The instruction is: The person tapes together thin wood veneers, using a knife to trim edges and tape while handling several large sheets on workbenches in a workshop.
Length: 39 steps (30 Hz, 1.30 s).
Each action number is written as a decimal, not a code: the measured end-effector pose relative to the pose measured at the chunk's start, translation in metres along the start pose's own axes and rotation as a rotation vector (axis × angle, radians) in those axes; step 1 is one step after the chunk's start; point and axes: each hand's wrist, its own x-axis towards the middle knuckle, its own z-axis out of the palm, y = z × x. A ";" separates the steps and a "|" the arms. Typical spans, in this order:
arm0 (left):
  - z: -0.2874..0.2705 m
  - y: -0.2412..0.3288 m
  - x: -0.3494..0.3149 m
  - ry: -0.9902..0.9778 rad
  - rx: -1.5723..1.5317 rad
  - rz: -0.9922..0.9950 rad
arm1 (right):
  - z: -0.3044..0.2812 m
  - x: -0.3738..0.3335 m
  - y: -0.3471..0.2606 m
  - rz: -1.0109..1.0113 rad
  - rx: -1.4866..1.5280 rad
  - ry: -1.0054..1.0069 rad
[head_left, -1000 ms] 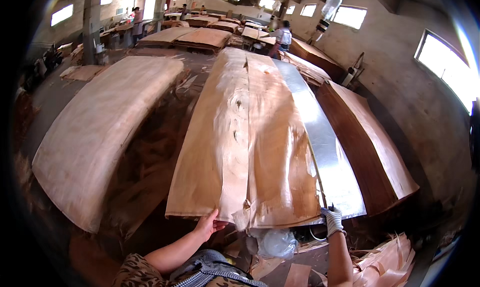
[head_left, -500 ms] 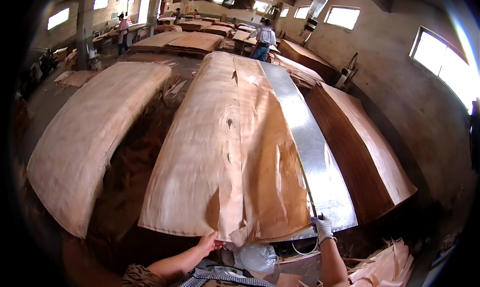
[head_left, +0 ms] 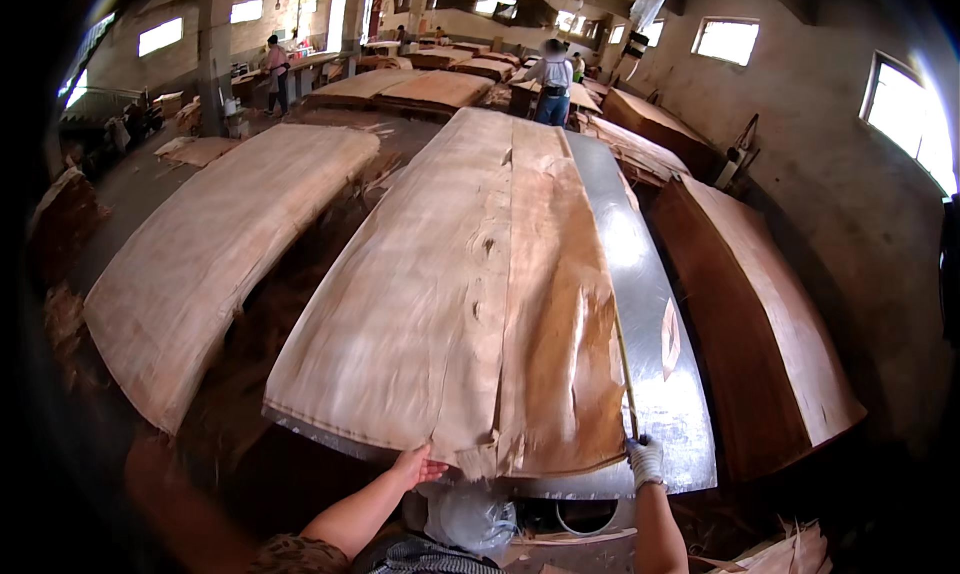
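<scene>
A large pale wood veneer sheet [head_left: 400, 304] lies in front of me on a shiny metal plate [head_left: 660, 404]. A long seam runs down it, beside a browner, rippled strip [head_left: 570, 374]. My left hand [head_left: 418, 467], bare, is at the near edge, thumb up against the veneer and the other fingers stretched below it; it seems to pinch the edge. In a white glove, my right hand [head_left: 646, 464] is closed around the near end of a thin, straight rod [head_left: 624, 369], which runs along the strip's right edge. The glove hides how the rod ends.
Veneer stacks stand to the left [head_left: 230, 244] and right [head_left: 760, 344]. A small veneer scrap [head_left: 670, 339] rests on the plate. Clear plastic [head_left: 465, 519] bulges below the near edge; wood scraps [head_left: 780, 554] lie at lower right. A person [head_left: 553, 86] stands beyond the far end.
My view has shifted left. The raised fold by my left hand has flattened, and the metal plate's rim now shows below the veneer's near edge. My right hand still holds the rod.
</scene>
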 end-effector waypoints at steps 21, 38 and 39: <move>0.022 -0.001 0.007 -0.041 -0.040 -0.046 | -0.040 -0.012 -0.012 0.063 -0.078 0.161; 0.030 -0.004 0.015 0.142 -0.010 0.048 | -0.074 -0.097 0.111 -0.241 -0.604 -0.046; 0.013 -0.004 0.007 0.165 -0.021 0.056 | -0.066 -0.141 0.094 -0.172 -0.651 -0.202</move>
